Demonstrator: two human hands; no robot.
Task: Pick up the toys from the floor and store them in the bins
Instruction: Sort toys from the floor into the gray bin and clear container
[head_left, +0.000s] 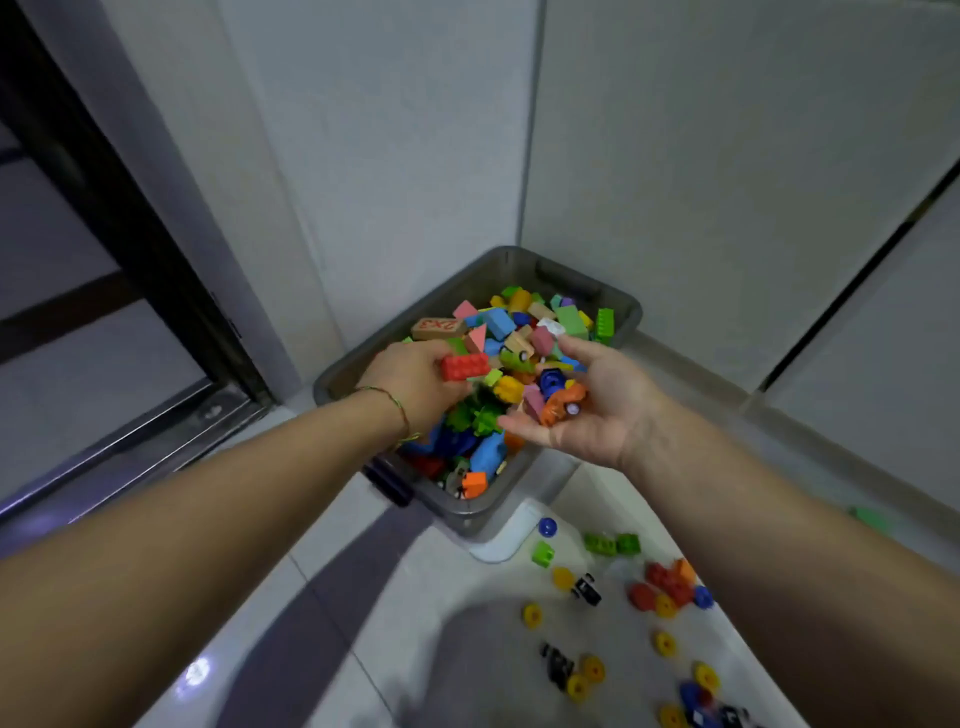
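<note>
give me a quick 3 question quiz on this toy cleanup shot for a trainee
1. True or false: the left hand grips a red brick above the bin.
2. What rests in the palm of the right hand? A) an orange toy and a pink block B) a black car C) nothing
3. In a few words: where do the yellow wheels lie?

Key: 1 true. 2 A. 3 on the floor, outside the bin.
</note>
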